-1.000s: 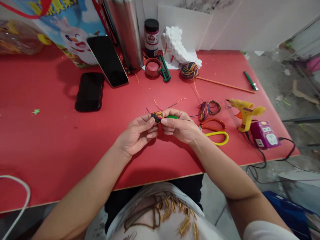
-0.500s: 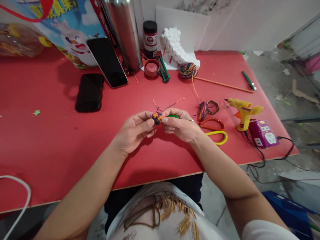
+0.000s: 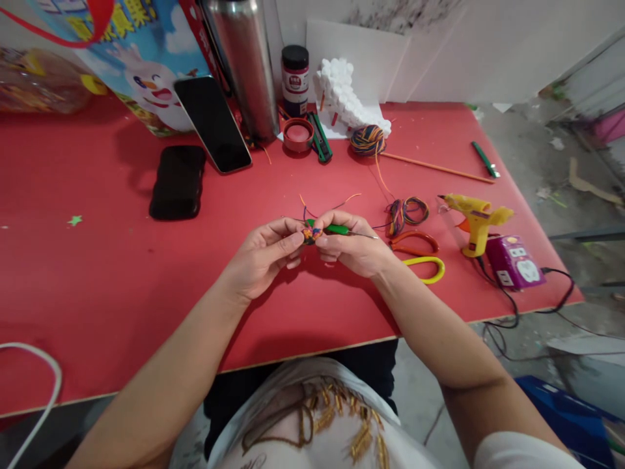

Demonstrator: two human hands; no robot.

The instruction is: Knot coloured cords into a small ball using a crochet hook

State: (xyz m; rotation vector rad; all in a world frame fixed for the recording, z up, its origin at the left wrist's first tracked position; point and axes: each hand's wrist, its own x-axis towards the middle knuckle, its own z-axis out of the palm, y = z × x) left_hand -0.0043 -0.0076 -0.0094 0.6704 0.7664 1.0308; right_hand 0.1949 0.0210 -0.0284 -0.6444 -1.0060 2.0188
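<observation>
A small multicoloured crochet piece (image 3: 311, 235) is pinched between the fingertips of my left hand (image 3: 266, 254) and my right hand (image 3: 354, 244). My right hand also keeps a green-handled crochet hook (image 3: 336, 229) tucked in its fingers, the metal tip pointing right. Loose yarn ends (image 3: 344, 200) in orange and purple stick out beyond the fingers. A strand runs right to a loose yarn bundle (image 3: 399, 216), which links to a striped yarn ball (image 3: 368, 141) farther back. Scissors (image 3: 424, 269) with a red and a yellow handle loop lie beside my right wrist, their blades hidden.
On the right are a yellow glue gun (image 3: 476, 221) and a purple power box (image 3: 515, 262) with cables. A green cutter (image 3: 319, 138), steel flask (image 3: 247, 71), dark jar (image 3: 295, 81), leaning phone (image 3: 213, 124) and black case (image 3: 178, 182) stand or lie farther back.
The crochet piece has been turned slightly and shifted a little right between my fingertips. More of the green hook handle shows now. My left hand has moved slightly toward the right.
</observation>
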